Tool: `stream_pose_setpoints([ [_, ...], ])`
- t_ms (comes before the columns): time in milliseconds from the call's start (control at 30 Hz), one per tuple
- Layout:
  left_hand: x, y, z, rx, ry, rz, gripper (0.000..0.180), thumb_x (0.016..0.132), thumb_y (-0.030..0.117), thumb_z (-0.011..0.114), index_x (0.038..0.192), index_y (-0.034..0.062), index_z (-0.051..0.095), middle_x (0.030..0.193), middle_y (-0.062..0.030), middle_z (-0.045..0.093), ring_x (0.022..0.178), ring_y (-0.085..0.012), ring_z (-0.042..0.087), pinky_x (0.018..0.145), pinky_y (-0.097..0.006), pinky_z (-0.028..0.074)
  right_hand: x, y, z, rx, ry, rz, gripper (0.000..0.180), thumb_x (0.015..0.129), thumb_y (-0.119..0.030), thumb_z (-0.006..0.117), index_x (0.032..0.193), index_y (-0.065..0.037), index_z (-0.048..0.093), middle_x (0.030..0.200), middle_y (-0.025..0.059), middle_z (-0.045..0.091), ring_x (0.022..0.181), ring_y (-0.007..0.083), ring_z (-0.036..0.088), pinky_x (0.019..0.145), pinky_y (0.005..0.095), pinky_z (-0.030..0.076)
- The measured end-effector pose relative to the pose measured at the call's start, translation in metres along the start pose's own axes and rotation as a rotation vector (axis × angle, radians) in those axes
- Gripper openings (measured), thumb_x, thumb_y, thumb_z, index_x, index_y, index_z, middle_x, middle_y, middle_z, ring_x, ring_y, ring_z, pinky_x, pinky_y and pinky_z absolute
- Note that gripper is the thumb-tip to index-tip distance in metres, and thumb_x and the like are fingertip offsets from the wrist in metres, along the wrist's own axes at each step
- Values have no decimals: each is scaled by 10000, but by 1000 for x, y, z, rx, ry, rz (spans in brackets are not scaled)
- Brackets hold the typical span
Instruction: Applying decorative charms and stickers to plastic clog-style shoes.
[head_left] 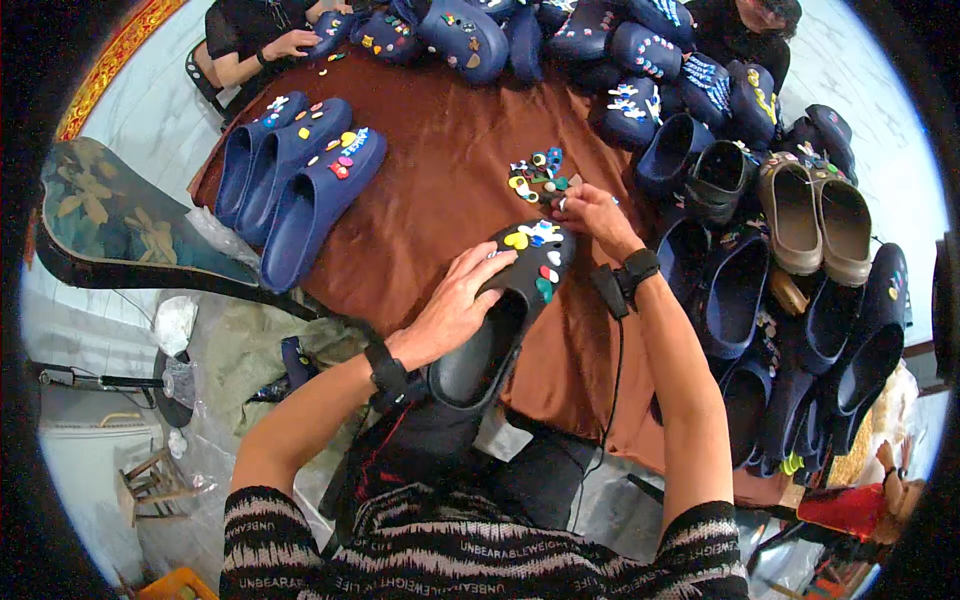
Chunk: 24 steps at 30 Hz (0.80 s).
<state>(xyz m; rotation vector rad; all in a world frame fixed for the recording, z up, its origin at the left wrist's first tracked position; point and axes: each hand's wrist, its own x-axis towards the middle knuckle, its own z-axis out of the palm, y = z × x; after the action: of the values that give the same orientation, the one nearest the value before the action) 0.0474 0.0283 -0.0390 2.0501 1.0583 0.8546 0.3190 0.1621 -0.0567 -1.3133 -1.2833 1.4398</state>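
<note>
A black clog (pixel 478 345) rests at the brown-covered table's near edge, its toe pointing away from me. Colourful charms (pixel 541 238), among them a yellow heart and a white figure, are fixed on its upper. My left hand (pixel 455 305) grips the clog from the left, with fingers stretched over the upper. Beyond the toe, my right hand (pixel 597 217) pinches a small white charm (pixel 564 204) between thumb and fingers; its shape is mostly hidden. Right beside those fingertips lies a small pile of loose charms (pixel 538 177) in mixed colours.
Several blue clogs (pixel 325 200) with charms stand at the left on the brown cloth (pixel 430 140). More clogs (pixel 735 290) are heaped along the right and far edges, including a brown pair (pixel 815 220). Two other people sit across; one person's hand (pixel 290 45) is near the far clogs.
</note>
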Motion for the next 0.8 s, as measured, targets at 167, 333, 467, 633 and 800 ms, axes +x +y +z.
stream_pose_setpoints([
  [167,-5,1,-4,11,-2,-12,555,878,35,565,1424,84,478,1491,-212,383,1409,-390,340,1184,-444,268,12,-6,-14,-44,206,-45,102,961,-79,578,1042,-22,602,960,70,664,850,179,685,711,311,566],
  [333,4,0,-1,18,22,-9,550,875,40,579,1414,87,483,1488,-208,383,1411,-387,336,1180,-447,274,15,-10,-7,-819,208,-218,174,883,-104,617,1029,-22,666,951,179,702,905,309,688,803,428,547],
  [467,6,-1,-1,34,46,-26,534,877,54,573,1404,93,492,1479,-205,394,1403,-388,342,1175,-451,282,22,-20,19,-1046,152,-332,243,876,-128,599,1096,-84,694,1127,209,677,1063,405,636,939,497,497],
  [633,6,-1,2,81,81,11,537,865,56,587,1393,90,500,1449,-207,421,1378,-404,357,1170,-464,287,40,-21,27,-1113,144,-370,268,895,-144,580,1129,-91,699,1055,233,660,1051,414,615,910,488,483],
  [800,7,-1,7,54,58,-2,546,859,38,595,1393,87,489,1447,-196,417,1374,-403,356,1167,-469,295,45,-10,20,-1156,139,-369,226,861,-83,604,1081,-64,649,1026,251,645,1009,438,616,868,527,480],
])
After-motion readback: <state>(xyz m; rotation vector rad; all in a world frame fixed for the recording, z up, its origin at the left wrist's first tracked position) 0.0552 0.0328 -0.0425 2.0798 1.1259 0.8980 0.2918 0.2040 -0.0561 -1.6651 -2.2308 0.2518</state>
